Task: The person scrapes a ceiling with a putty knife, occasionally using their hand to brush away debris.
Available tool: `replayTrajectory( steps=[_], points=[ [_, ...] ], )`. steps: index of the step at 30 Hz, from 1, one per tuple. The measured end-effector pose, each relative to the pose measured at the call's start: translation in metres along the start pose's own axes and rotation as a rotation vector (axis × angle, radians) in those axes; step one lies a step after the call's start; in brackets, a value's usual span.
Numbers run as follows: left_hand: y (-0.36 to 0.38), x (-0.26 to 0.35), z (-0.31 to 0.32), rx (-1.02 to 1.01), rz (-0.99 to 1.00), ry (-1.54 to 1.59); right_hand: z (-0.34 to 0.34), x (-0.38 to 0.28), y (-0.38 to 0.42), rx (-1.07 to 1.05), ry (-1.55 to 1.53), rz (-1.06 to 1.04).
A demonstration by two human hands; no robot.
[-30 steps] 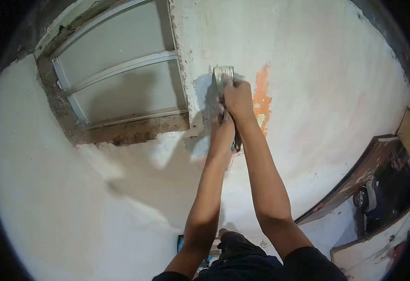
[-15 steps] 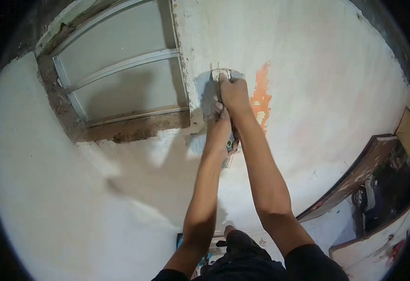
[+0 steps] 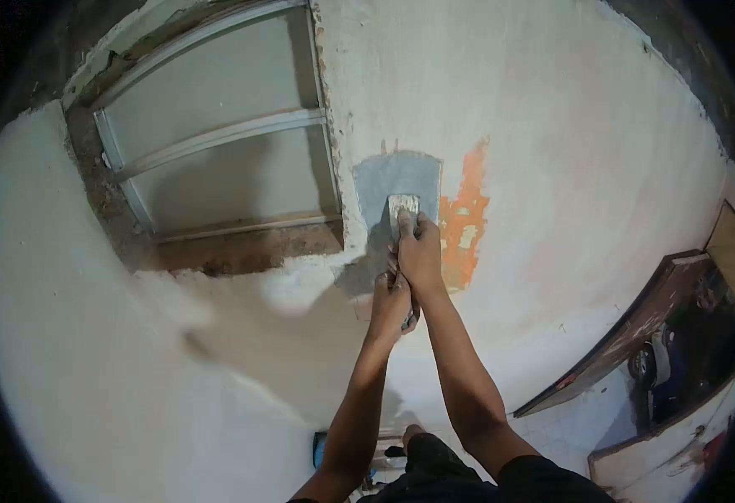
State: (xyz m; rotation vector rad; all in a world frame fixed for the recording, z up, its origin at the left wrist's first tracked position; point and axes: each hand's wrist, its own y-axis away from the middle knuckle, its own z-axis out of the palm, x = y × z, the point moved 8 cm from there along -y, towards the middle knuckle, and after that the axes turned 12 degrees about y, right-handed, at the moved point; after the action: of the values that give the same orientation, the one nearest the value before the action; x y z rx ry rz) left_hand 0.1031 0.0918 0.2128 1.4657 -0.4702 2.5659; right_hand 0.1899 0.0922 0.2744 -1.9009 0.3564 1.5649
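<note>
A putty knife [image 3: 403, 202] with a whitish, crusted flat blade lies against a grey patch [image 3: 401, 173] on the wall. My right hand [image 3: 420, 258] is closed on it, with fingers pressed on the blade. Just below and to the left, my left hand [image 3: 391, 306] is closed around the tool's dark lower end, which shows only in part between fingers and palm. Both hands touch or nearly touch each other. An orange patch [image 3: 465, 226] of bared wall with ragged edges lies to the right of the hands.
A recessed window frame [image 3: 216, 138] with pale panes and broken plaster edges is at upper left. On the right is a dark-framed opening [image 3: 677, 335] with a vehicle beyond it. A blue item [image 3: 319, 450] stands low by my legs.
Both hands and the putty knife have moved down the wall. More of the grey patch now shows above the blade. The view has tilted slightly.
</note>
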Motion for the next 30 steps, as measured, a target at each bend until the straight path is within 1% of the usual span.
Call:
replayTrajectory(
  steps=[1,2,3,4,6,7,9,10,11,13,14,15,17,18,19,21,22,23,25,26,27,29,30],
  points=[
    [-0.005,0.024,0.013,-0.005,0.005,-0.001,0.002,-0.022,-0.012,0.003,-0.003,-0.005],
    [-0.008,0.058,0.025,0.141,-0.084,0.017,0.0,-0.059,-0.035,0.083,0.118,-0.165],
    [-0.003,0.068,0.022,0.299,-0.192,0.027,0.0,-0.074,-0.043,0.154,0.242,-0.3],
    [-0.003,0.061,0.016,0.304,-0.207,0.021,0.001,-0.068,-0.041,0.153,0.246,-0.283],
    [-0.011,0.056,0.026,0.022,-0.077,0.028,-0.001,-0.063,-0.037,0.175,0.206,-0.257],
    [-0.006,0.048,0.022,0.021,-0.082,0.028,-0.004,-0.056,-0.03,0.177,0.209,-0.253],
    [0.002,0.039,0.02,-0.028,-0.044,-0.008,-0.004,-0.042,-0.015,0.075,0.1,-0.161],
    [0.001,0.034,0.022,-0.012,-0.084,0.102,-0.005,-0.041,-0.01,0.071,0.066,-0.101],
    [-0.003,0.036,0.021,-0.01,-0.081,0.106,-0.006,-0.051,-0.017,0.067,0.068,-0.104],
    [0.002,0.069,0.034,0.004,-0.151,-0.017,0.004,-0.064,-0.038,-0.081,-0.1,-0.04],
    [0.004,0.067,0.032,0.095,-0.181,0.051,0.006,-0.051,-0.049,-0.004,-0.028,-0.103],
    [0.014,0.057,0.03,0.109,-0.202,0.054,0.005,-0.037,-0.04,-0.011,-0.018,-0.08],
    [0.012,0.046,0.025,0.09,-0.196,0.071,0.001,-0.036,-0.039,0.056,0.088,-0.185],
    [0.014,0.022,0.016,0.065,-0.283,0.004,-0.002,-0.029,-0.026,0.048,0.019,-0.095],
    [0.016,0.011,0.008,0.066,-0.283,0.005,-0.001,-0.015,-0.022,0.046,0.02,-0.094],
    [0.015,-0.008,0.002,-0.015,-0.304,-0.004,-0.003,0.012,-0.023,0.149,0.157,-0.122],
    [0.008,-0.007,0.001,-0.044,-0.188,-0.02,-0.001,0.009,-0.016,0.067,0.101,-0.084],
    [0.0,-0.015,0.003,-0.051,-0.179,-0.023,-0.002,0.0,-0.02,0.073,0.097,-0.093],
    [-0.018,0.031,0.008,0.089,0.28,-0.163,-0.005,-0.046,-0.035,0.191,0.199,-0.409],
    [-0.003,0.073,0.032,0.119,-0.134,-0.013,-0.005,-0.076,-0.049,0.175,0.187,-0.298],
    [-0.005,0.088,0.045,-0.008,-0.101,0.027,-0.003,-0.096,-0.044,0.028,0.011,-0.139],
    [-0.001,0.071,0.042,-0.011,-0.103,-0.022,-0.006,-0.066,-0.053,0.134,0.151,-0.266],
    [0.002,0.06,0.037,-0.017,-0.1,-0.027,-0.008,-0.063,-0.043,0.14,0.146,-0.268]
  ],
)
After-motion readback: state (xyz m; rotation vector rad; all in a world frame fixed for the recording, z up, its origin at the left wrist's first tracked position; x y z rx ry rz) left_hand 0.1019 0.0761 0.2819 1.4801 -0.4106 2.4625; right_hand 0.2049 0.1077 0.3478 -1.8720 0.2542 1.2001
